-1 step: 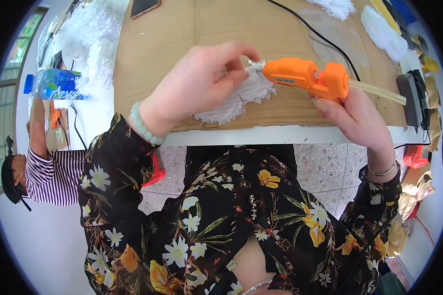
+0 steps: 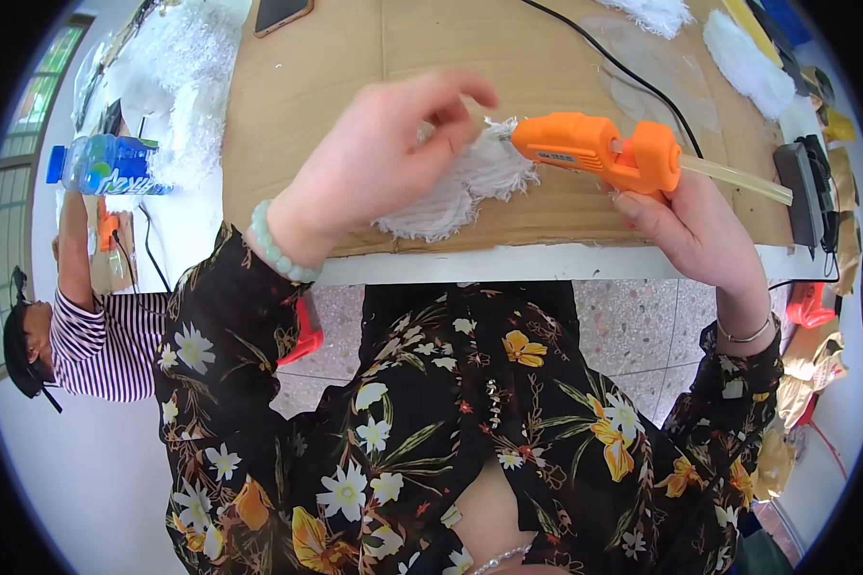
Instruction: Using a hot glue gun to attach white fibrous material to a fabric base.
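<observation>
My right hand point(image 2: 686, 225) grips an orange hot glue gun point(image 2: 566, 141) from beneath, with a pale glue stick point(image 2: 738, 180) sticking out of its back end. The gun's nozzle points left, at the upper edge of a white fluffy fabric piece point(image 2: 494, 172) lying on the cardboard point(image 2: 316, 86). Over that piece's left side hovers my left hand point(image 2: 379, 149), thumb and index finger apart and nothing visible between them. It hides part of the fabric. Whether the nozzle touches the fabric, I cannot tell.
A black cable point(image 2: 633, 72) crosses the cardboard beyond the gun. White fluffy pieces point(image 2: 748, 62) lie at the far right, and a fluffy pile point(image 2: 197, 77) at the left. A phone point(image 2: 281, 13) lies at the back. A co-worker point(image 2: 101, 335) sits left, near a bottle point(image 2: 105, 163).
My left hand has drawn slightly up and left, away from the nozzle, and its thumb and index finger have parted. The glue gun and my right hand have stayed in place.
</observation>
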{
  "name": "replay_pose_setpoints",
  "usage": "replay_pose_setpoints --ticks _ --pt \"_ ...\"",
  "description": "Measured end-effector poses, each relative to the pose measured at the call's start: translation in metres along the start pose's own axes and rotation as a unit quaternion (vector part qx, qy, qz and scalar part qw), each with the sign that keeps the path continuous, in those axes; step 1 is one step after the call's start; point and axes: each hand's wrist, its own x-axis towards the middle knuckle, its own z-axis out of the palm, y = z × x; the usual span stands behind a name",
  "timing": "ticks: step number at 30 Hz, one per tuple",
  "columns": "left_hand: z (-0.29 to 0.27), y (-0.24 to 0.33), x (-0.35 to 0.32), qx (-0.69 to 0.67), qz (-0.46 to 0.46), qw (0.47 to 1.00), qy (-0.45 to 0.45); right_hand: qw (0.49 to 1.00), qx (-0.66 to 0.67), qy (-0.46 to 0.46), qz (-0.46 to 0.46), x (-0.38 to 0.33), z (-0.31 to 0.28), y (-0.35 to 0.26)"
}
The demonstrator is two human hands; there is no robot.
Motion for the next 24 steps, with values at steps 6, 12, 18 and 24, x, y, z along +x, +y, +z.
replay_pose_setpoints --ticks 6,12,18,24 --pt "0.009 -0.008 0.001 0.057 0.049 0.997 0.033 1.000 -0.004 -0.004 0.016 -0.002 0.002 0.001" --pt "0.011 -0.004 -0.010 0.101 0.076 0.992 -0.006 1.000 0.000 -0.008 0.030 -0.002 0.001 0.000" --pt "0.012 -0.003 -0.014 0.093 0.082 0.992 0.007 1.000 -0.014 0.003 0.015 -0.003 0.003 -0.001" --pt "0.013 -0.004 -0.014 0.182 0.126 0.975 0.026 1.000 -0.010 0.014 -0.004 -0.004 0.004 0.004"
